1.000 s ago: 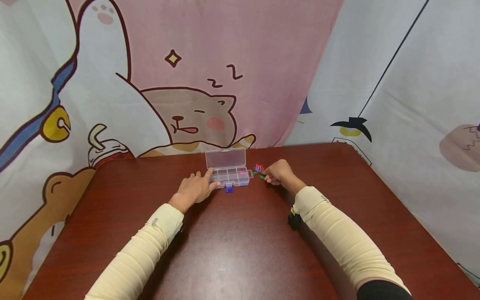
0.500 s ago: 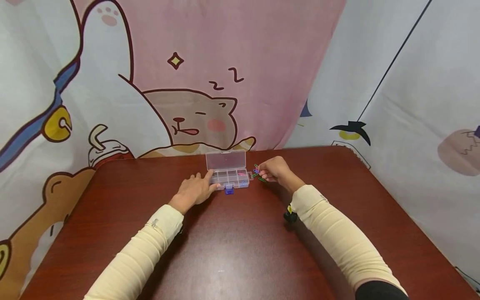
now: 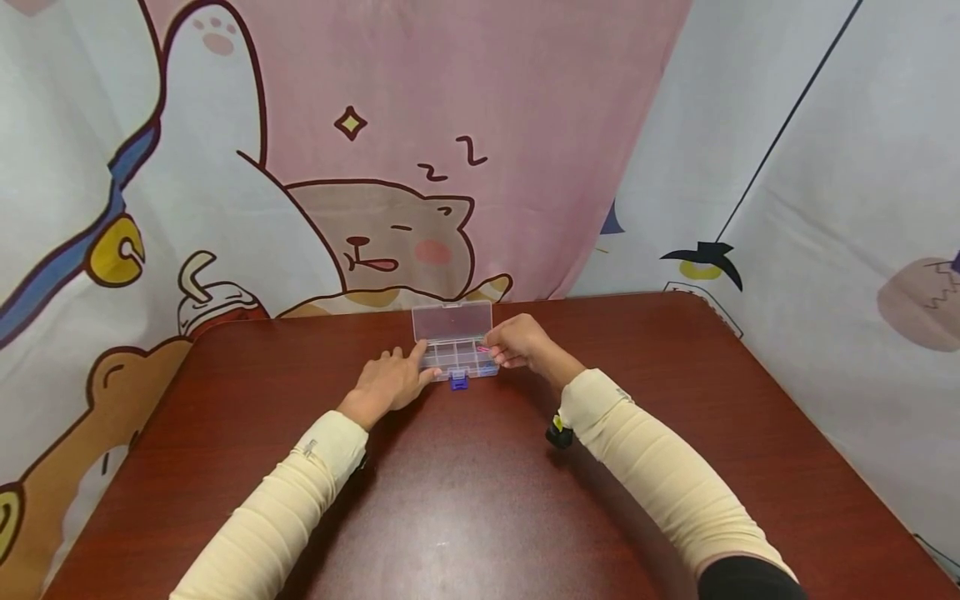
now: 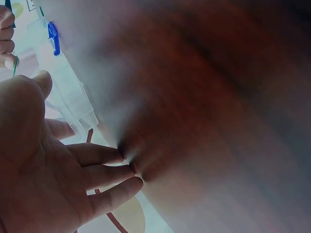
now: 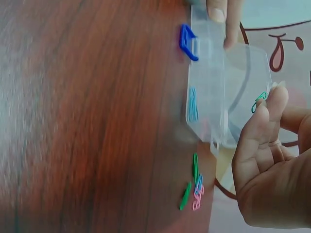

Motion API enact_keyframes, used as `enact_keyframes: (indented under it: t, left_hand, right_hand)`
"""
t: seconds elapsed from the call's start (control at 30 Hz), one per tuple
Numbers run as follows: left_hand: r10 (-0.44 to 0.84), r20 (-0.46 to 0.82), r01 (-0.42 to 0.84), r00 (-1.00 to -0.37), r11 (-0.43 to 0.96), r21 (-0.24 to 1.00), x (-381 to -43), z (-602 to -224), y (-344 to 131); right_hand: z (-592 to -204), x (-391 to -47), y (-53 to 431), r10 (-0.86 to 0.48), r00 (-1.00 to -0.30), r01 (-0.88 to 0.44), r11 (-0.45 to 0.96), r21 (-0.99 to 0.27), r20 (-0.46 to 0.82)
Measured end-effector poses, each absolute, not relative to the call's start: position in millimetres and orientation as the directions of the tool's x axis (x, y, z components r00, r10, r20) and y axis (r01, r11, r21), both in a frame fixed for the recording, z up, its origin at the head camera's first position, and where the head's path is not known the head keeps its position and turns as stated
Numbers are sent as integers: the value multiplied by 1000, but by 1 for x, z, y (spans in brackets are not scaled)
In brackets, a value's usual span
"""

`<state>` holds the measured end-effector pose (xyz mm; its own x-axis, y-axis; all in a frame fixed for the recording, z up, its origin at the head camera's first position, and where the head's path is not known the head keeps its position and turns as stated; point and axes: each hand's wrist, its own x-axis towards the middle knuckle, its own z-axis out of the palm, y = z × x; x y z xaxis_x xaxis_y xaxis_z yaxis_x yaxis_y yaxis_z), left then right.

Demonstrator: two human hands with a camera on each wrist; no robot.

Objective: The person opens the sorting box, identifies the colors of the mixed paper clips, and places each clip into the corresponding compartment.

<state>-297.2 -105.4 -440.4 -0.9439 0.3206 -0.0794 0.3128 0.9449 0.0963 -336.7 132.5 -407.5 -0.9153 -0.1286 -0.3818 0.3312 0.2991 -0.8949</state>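
Note:
A clear plastic compartment box (image 3: 447, 375) stands with its lid (image 3: 452, 320) raised, and a blue latch (image 5: 186, 42) hangs at its front. My left hand (image 3: 388, 380) lies at the box's left end, fingers spread, thumb and forefinger touching it. Above the right-hand compartments, my right hand (image 3: 519, 342) pinches a green paper clip (image 5: 258, 103) between thumb and fingertip. Blue paper clips (image 5: 193, 104) lie in a front right compartment. A pink paper clip (image 3: 483, 349) shows in the compartment behind, partly covered by the right hand in the head view.
Beside the box's right end, loose paper clips lie on the brown table (image 3: 465, 500): green ones (image 5: 195, 167), a blue one (image 5: 199, 180) and pink ones (image 5: 196, 201). A cartoon-printed curtain (image 3: 570, 125) hangs right behind the table's far edge.
My right hand has moved left from the loose paper clips to above the box, with a green paper clip picked up. The left hand has stayed at the box.

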Motion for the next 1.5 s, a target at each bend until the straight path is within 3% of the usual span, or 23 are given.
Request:
enact_keyframes:
  t: [0.77,1.5]
  left_hand:
    - [320,-83,314,-944,946,79,-297,-439,-104]
    - [320,-76,313,-944,946,87,-297,-438,-104]
  right_hand:
    - [-416,-335,120,-140,-897,341,387,-857,-420]
    - [-412,-338,130,-137,-899,340,377,-861,-415]
